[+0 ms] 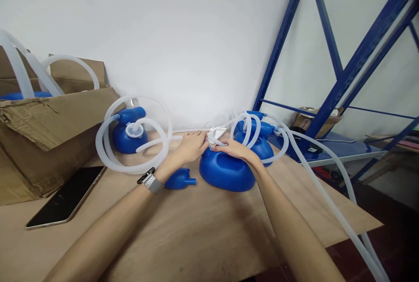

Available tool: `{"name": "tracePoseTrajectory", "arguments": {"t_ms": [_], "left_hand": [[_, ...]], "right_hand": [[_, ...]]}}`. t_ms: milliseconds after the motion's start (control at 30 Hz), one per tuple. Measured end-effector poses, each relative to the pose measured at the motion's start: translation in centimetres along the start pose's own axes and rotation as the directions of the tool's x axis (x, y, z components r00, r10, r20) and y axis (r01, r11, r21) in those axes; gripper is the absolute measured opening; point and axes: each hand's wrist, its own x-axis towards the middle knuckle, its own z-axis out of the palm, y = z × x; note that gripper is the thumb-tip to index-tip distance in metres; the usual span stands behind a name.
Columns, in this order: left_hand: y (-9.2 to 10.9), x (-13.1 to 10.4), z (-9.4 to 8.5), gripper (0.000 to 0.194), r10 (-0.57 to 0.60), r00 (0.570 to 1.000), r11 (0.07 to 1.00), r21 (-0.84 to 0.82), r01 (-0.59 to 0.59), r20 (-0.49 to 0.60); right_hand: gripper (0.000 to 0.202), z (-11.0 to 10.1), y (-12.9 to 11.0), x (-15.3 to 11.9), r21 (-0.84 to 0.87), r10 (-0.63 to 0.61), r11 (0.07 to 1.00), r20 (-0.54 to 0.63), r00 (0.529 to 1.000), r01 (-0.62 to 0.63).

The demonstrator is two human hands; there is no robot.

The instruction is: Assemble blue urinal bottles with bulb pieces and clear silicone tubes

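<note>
A large blue plastic container (225, 173) lies on the wooden table (196, 229), with a white fitting (216, 133) at its far end. My left hand (193, 144) is at the left side of that fitting, fingers bent around something I cannot make out. From the right, my right hand (231, 147) pinches at the fitting, over the container's top. A smaller blue piece with a short spout (178, 178) rests near my left wrist. Translucent hose runs behind my left hand.
At the left stand an open cardboard box (59, 142) with hoses and a tablet (65, 197). A blue container with coiled hose (129, 138) sits behind my left forearm. More blue containers (262, 146) and hoses are at the right, beside a blue metal rack (327, 103).
</note>
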Motion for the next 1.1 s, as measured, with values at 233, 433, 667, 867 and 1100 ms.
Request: {"name": "tracePoseTrajectory", "arguments": {"t_ms": [233,433,667,867,1100], "left_hand": [[0.2,0.1,-0.3,0.021,-0.044,0.999,0.999,-0.010,0.044,-0.005],[0.4,0.2,0.3,0.014,-0.060,0.997,0.998,0.001,0.060,-0.044],[0.1,0.7,1.8,0.011,-0.103,0.990,0.995,-0.006,0.103,-0.096],[0.1,0.6,1.3,0.009,-0.100,0.990,0.994,-0.052,0.095,-0.103],[-1.7,0.1,-1.7,0.040,0.035,0.999,0.997,-0.067,-0.033,0.027]], "right_hand": [[0.059,0.0,0.1,0.3,0.001,0.006,1.000,0.032,0.999,-0.006],[0.056,-0.1,-0.2,0.3,0.005,0.009,1.000,0.054,0.999,-0.009],[0.061,0.2,0.2,0.7,-0.008,0.042,0.999,0.079,0.996,-0.041],[0.061,0.1,0.1,0.6,0.002,0.031,1.000,0.053,0.998,-0.031],[0.060,0.1,0.3,0.0,0.032,-0.011,0.999,-0.011,1.000,0.011]]}}
